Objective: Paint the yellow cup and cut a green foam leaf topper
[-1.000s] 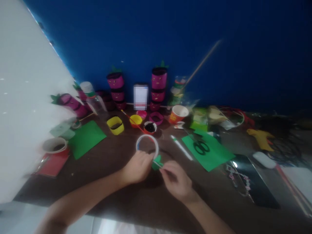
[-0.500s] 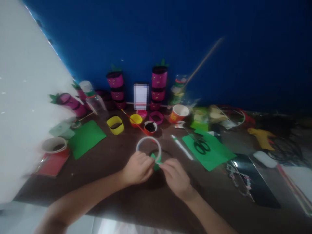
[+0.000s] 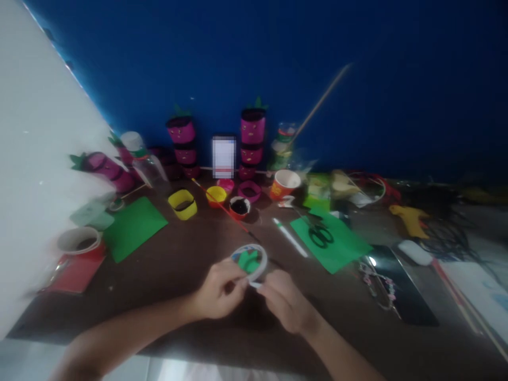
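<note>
A white roll of tape (image 3: 262, 264) is tilted above the dark table in front of me. My left hand (image 3: 218, 290) is closed on its near left edge. From the roll's near side a short white strip (image 3: 255, 284) runs to my right hand (image 3: 289, 302), whose fingers are pinched on its end. Through the ring shows a cut green paper piece (image 3: 248, 260); whether it lies on the table or touches the roll I cannot tell.
Beyond the hands stand a paint cup (image 3: 240, 207) and a yellow ring-shaped piece (image 3: 183, 206). A long brush (image 3: 234, 214) lies by the cups. Scissors (image 3: 319, 236) rest on green paper (image 3: 337, 254) at right, beside a white marker (image 3: 290, 238). Purple figures (image 3: 252, 129) line the blue wall.
The tape roll has come lower and nearer and leans more, so the green piece now appears inside its ring. Both hands have shifted slightly toward me, and the camera view has turned a little right.
</note>
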The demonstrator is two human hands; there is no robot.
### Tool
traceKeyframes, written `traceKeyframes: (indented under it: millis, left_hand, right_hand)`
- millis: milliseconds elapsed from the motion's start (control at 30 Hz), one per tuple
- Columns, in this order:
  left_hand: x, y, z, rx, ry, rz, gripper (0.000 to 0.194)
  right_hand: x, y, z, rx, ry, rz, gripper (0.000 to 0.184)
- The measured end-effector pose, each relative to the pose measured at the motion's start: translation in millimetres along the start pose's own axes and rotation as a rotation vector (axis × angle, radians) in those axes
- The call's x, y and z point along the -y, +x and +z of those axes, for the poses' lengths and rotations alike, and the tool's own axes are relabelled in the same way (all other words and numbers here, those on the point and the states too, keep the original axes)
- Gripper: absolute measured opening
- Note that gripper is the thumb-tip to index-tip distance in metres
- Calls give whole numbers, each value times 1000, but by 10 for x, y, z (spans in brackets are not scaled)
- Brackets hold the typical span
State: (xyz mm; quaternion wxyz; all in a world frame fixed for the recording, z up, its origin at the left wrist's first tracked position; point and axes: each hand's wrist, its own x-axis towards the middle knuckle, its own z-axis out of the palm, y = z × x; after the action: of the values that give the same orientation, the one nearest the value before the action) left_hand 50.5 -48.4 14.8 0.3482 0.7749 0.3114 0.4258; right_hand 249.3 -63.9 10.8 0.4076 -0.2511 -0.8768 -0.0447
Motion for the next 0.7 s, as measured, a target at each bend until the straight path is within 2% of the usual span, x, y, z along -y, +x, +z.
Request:
traceKeyframes:
  millis: [133, 267, 300, 367, 400, 467, 500, 567, 633, 700]
  left_hand:
    - [-150, -37, 13, -37, -101, -15, 37]
    - [-242, -52, -22, 1, -166, -86, 40]
    - [-248, -47, -52, -2, -182, -141, 41]
    - [-246, -25, -150, -53, -207, -268, 41]
    - [-244, -9, -215, -137, -192, -331, 42]
    - [-246, 29, -358, -140, -107, -338, 39]
    - [-250, 53, -426, -86, -36, -282, 36]
    - [-260, 118, -530, -28, 163, -63, 28]
    - [-256, 225, -570, 25, 362, 143, 20]
    - [-224, 394, -534, 77, 513, 247, 16]
  right_hand:
    - [79, 48, -78, 15, 71, 31, 29]
    - [155, 90, -86, -26, 131, 76, 27]
    - [166, 90, -76, -63, 163, 107, 23]
    - [164, 82, -45, -228, 211, 242, 15]
    - [146, 78, -25, -333, 211, 334, 13]
    - [75, 74, 24, -462, 142, 489, 11]
    - [26, 76, 54, -454, 84, 529, 10]
    - [-81, 81, 125, -309, -33, 494, 17]
    - [-157, 78, 202, -111, -142, 496, 27]
    - [-171, 63, 273, 99, -203, 473, 36]
